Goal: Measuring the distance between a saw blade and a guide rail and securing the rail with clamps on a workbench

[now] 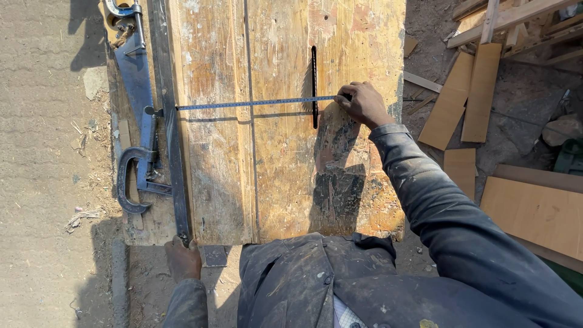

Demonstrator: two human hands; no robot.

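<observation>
Two hands are working apart: right hand (362,103) pinching a tape measure (255,103) across the tabletop (273,182); left hand (183,260) gripping the metal fence rail (173,152).

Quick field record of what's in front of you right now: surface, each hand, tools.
surface: worn wooden saw table, blade standing in its slot
right hand: pins a tape measure beside the blade
tape: stretched flat from the blade left to the metal fence bar
left hand: grips the near end of the fence bar
clamps: C-clamp at the table's left edge
</observation>
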